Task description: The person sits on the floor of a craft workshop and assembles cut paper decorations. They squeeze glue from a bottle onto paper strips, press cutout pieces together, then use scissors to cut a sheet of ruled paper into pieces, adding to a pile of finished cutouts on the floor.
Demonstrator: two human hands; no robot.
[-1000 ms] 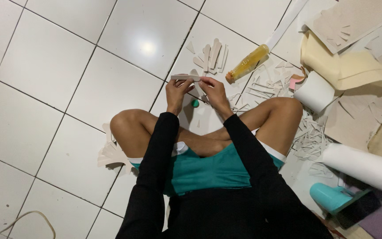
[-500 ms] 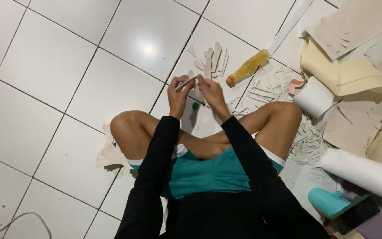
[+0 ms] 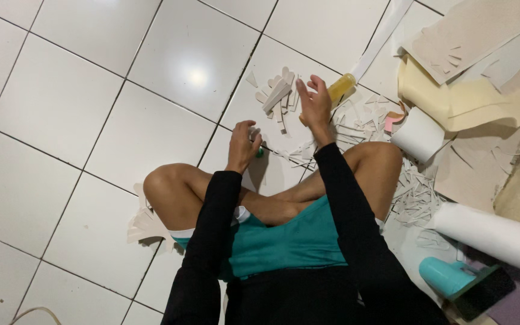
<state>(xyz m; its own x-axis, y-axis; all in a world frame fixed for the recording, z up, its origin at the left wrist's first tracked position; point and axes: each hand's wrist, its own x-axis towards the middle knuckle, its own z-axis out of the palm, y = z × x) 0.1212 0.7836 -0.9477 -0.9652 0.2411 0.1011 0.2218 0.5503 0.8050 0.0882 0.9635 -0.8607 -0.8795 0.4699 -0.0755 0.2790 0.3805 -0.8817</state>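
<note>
Cut pieces lie before the knees, roll apparently right.

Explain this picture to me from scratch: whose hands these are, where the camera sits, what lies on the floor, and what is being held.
There is no machine here. A person sits cross-legged on a white tiled floor, and the single camera is worn on that person's head, looking down at their own arms in black sleeves.

The left hand is closed around a small tool with a green handle; what kind of tool is too small to tell. The right hand is lifted with fingers spread, holding nothing.

In front lies a pile of pale cut-out pieces and thin offcut strips. Beside the right hand lies a yellow bottle. To the right stand a white roll, large beige and cream sheets, and a teal object.
</note>
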